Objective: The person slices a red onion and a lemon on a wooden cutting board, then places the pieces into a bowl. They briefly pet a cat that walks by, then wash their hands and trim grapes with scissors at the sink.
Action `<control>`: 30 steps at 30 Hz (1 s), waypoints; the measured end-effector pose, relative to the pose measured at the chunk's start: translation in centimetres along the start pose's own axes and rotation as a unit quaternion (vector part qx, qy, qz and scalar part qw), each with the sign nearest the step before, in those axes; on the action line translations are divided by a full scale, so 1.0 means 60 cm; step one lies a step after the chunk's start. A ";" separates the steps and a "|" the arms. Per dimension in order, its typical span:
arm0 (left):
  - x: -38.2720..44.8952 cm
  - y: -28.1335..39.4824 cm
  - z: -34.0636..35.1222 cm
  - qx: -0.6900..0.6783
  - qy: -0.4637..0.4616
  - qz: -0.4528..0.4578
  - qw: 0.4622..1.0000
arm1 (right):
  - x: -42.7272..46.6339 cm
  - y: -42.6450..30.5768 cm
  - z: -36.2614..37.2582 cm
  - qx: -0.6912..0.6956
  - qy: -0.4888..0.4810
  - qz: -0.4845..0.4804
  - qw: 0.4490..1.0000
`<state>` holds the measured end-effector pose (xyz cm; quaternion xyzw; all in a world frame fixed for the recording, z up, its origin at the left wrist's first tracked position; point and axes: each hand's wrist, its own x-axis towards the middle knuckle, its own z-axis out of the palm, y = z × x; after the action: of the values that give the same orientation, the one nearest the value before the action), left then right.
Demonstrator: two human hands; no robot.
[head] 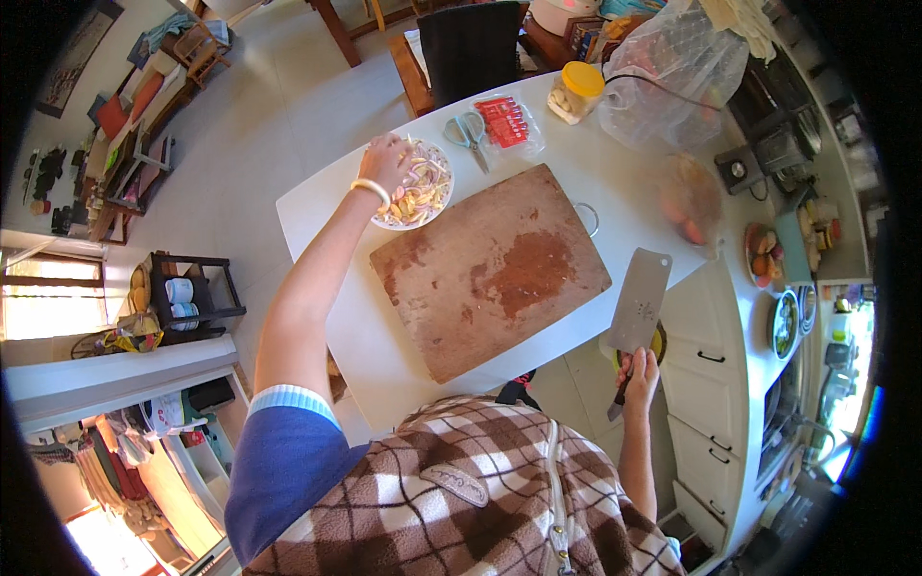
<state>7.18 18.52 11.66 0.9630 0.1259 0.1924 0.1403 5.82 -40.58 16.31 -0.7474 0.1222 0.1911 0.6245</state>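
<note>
My left hand (387,163) reaches over the left side of a round bowl (451,189) heaped with sliced onion and yellowish pieces (425,186); its fingertips are blurred at the food. In my right hand (638,374) is the dark handle of a cleaver (639,299), its broad metal blade pointing away from me, beyond the table's right edge. Between the hands a wooden cutting board (490,270) with damp dark patches lies on the white table. A metal ring handle (588,219) is at the board's right side.
Blue-handled scissors (468,137), a red-printed plastic packet (506,124) and a yellow-lidded jar (574,92) stand or lie beyond the board. Clear plastic bags (670,86) are at the far right. A black chair (470,54) stands behind the table, white cabinets (702,360) to the right.
</note>
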 end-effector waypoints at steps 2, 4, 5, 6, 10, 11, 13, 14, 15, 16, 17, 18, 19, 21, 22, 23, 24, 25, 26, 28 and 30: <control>0.041 -0.035 0.049 0.019 -0.036 -0.119 0.992 | -0.003 -0.001 0.009 0.011 0.010 -0.001 1.000; 0.063 -0.010 0.050 -0.038 -0.123 -0.201 0.971 | -0.010 -0.004 0.010 0.019 0.021 -0.008 1.000; 0.061 -0.006 0.060 -0.039 -0.140 -0.153 0.977 | -0.015 -0.006 0.011 0.023 0.024 -0.014 0.999; 0.062 0.001 0.064 -0.037 -0.157 -0.104 0.981 | -0.018 -0.008 0.012 0.030 0.025 -0.020 0.999; 0.063 0.015 0.092 0.116 -0.137 0.044 0.983 | -0.014 0.015 -0.005 0.004 0.037 -0.005 0.999; 0.054 0.009 0.102 0.151 -0.110 0.074 0.980 | -0.004 0.016 0.000 -0.024 0.029 -0.011 0.999; 0.042 0.033 0.059 0.101 -0.200 0.055 0.973 | 0.007 0.003 0.010 -0.081 -0.026 0.006 0.996; 0.025 0.033 0.058 0.082 -0.155 0.064 0.982 | 0.007 0.003 0.016 -0.084 -0.029 0.016 0.996; 0.028 0.035 0.054 0.071 -0.102 0.074 0.989 | 0.024 0.011 0.024 -0.078 -0.036 0.019 0.996; 0.034 0.049 0.043 0.026 -0.056 0.074 0.995 | 0.043 0.027 0.022 -0.081 -0.034 0.020 0.996; 0.024 0.065 0.025 -0.019 -0.014 0.069 0.997 | 0.054 0.047 0.017 -0.085 -0.035 0.026 0.995; 0.003 0.076 0.007 -0.064 0.027 0.058 0.996 | 0.063 0.059 0.013 -0.090 -0.030 0.020 0.995; -0.024 0.079 -0.012 -0.073 0.064 0.047 0.994 | 0.076 0.065 0.012 -0.096 -0.030 0.012 0.995; -0.097 0.093 -0.045 -0.092 0.100 -0.042 0.990 | 0.095 0.074 0.005 -0.106 -0.030 -0.002 0.994; -0.140 0.099 -0.061 -0.101 0.098 -0.120 0.983 | 0.103 0.078 0.006 -0.110 -0.032 -0.008 0.993; -0.184 0.092 -0.066 -0.106 0.108 -0.132 0.980 | 0.108 0.079 0.007 -0.114 -0.036 -0.014 0.993; -0.230 0.078 -0.062 -0.111 0.118 -0.145 0.976 | 0.108 0.074 0.015 -0.115 -0.037 -0.005 0.993; -0.273 0.064 -0.056 -0.113 0.118 -0.175 0.971 | 0.110 0.075 0.021 -0.130 -0.050 -0.016 0.990; -0.310 0.054 -0.053 -0.115 0.119 -0.205 0.965 | 0.112 0.077 0.027 -0.145 -0.064 -0.027 0.987; -0.358 0.050 -0.057 -0.121 0.118 -0.252 0.953 | 0.103 0.078 0.047 -0.163 -0.075 -0.037 0.983; -0.384 0.041 -0.053 -0.113 0.123 -0.270 0.948 | 0.090 0.082 0.071 -0.178 -0.091 -0.034 0.979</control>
<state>-14.28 10.13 7.55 0.8395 0.3752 0.2770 0.2788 8.04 -37.06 8.96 -0.8300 0.0033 0.2553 0.4959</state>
